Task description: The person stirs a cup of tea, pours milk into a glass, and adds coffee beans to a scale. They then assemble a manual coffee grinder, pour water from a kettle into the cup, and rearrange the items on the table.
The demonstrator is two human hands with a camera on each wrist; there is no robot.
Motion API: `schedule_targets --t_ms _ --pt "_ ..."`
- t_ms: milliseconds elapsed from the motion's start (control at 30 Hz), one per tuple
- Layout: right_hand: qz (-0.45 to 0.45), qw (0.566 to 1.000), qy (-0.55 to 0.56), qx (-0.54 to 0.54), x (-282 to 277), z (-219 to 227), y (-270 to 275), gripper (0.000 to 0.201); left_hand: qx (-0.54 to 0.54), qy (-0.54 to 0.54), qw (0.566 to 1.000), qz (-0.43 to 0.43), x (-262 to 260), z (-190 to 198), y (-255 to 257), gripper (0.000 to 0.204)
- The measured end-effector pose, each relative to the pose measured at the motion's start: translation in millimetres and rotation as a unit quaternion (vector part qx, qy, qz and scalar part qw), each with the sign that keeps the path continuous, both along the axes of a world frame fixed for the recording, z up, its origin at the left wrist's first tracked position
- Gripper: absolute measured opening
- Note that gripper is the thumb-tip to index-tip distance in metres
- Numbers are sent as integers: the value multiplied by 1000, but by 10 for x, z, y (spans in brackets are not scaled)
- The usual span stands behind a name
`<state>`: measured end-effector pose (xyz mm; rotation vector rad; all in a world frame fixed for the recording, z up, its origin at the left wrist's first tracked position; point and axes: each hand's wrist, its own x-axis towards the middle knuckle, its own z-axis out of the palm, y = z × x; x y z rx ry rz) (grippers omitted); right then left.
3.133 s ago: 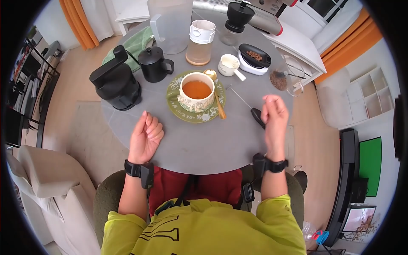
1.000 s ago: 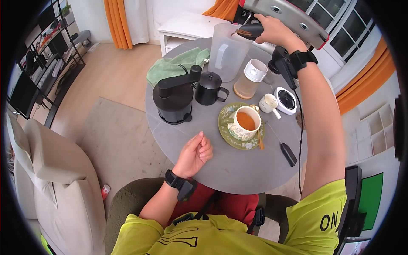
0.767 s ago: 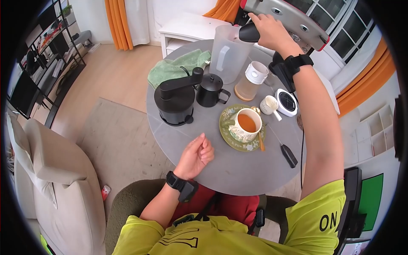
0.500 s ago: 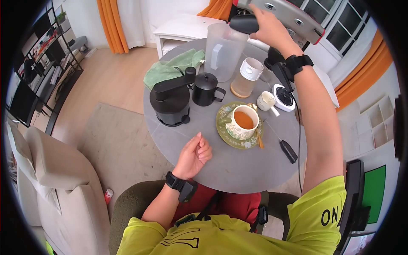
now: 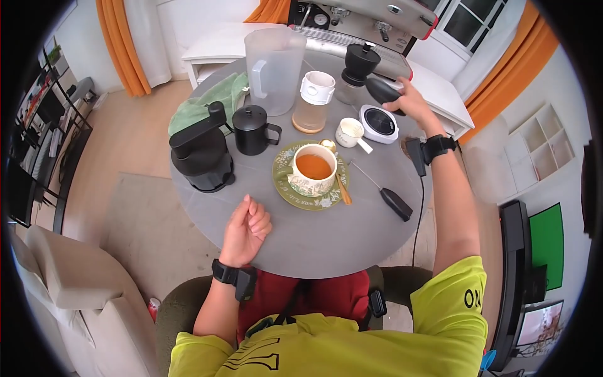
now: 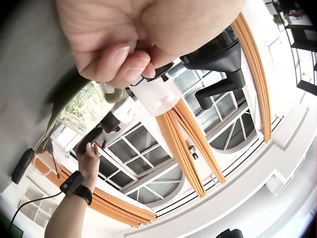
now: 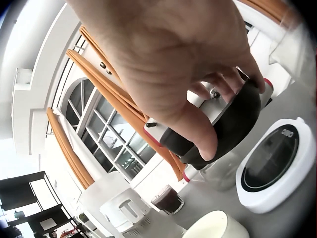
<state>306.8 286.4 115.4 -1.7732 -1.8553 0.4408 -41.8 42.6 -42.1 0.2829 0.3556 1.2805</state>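
My right hand [image 5: 411, 105] grips one end of a black oval bean tray [image 5: 383, 94], thumb on one side and fingers on the other. The tray hangs above the far side of a small white scale [image 5: 379, 124]; the right wrist view shows the tray [image 7: 245, 119] tilted, with its inside mostly hidden. Near the front left of the table, my left hand [image 5: 246, 229] rests with loosely curled fingers and holds nothing. Beyond it sits a patterned cup [image 5: 310, 187] of amber liquid on a green saucer [image 5: 289, 192], with a wooden-handled spoon [image 5: 343, 190] beside the cup.
Around the cup stand a black lever-arm device [image 5: 202, 160], black lidded pot [image 5: 250, 132], tall plastic pitcher [image 5: 275, 75], white-collared glass container [image 5: 313, 110], hand grinder [image 5: 361, 68] and small white handled cup [image 5: 350, 133]. A black-handled whisk [image 5: 396, 205] lies at right; a green towel [image 5: 204, 103] lies at left.
One second ago the right hand held the tray, beans showing, by the pitcher's rim; it then tilted it and has brought it back right, near the scale. The left hand stays in place.
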Motion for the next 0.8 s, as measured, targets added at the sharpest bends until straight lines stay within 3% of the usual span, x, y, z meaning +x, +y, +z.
schedule_targets --t_ms 167,433,667,733,767,800 --pt "-21 999 -23 -11 163 -439 16 100 6 1 1000 7 16 18 -4 32" --pt "-37 998 -2 -41 235 -707 -34 96 -1 -8 1000 4 26 22 -1 33" --pt "-8 1000 -22 2 282 -858 -77 92 3 -29 1000 4 31 22 6 33" --pt "3 993 -48 106 258 -869 -123 90 5 -32 999 4 34 18 7 33" --pt "12 982 -32 187 243 -873 -149 78 5 -34 999 4 35 18 10 33" --pt "15 982 -28 185 198 -825 -234 78 5 -36 999 5 35 22 8 33"
